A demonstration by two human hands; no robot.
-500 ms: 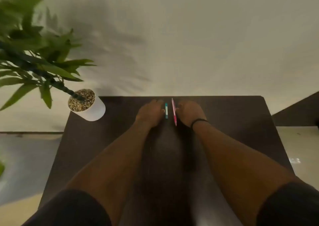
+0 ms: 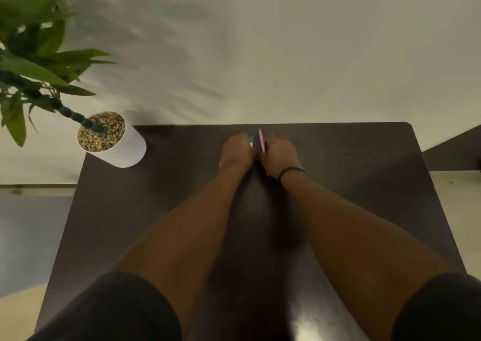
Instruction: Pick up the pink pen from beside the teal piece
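Note:
Both of my hands lie close together near the far edge of a dark brown table (image 2: 364,210). My left hand (image 2: 237,153) curls its fingers around a short teal and white pen (image 2: 251,141), of which only the far end shows. My right hand (image 2: 279,157), with a black band on the wrist, grips a slim pink pen (image 2: 261,140) that points away from me; its near tip pokes out below the hand. The two pens lie nearly parallel, a small gap apart.
A white pot (image 2: 122,150) filled with pebbles stands on the table's far left corner, holding a leafy green plant (image 2: 33,62) that leans out to the left. A pale wall rises right behind the table. Floor lies to either side.
Both hands have closed in on the pens and on each other; more of the teal and white pen is now covered by my left hand.

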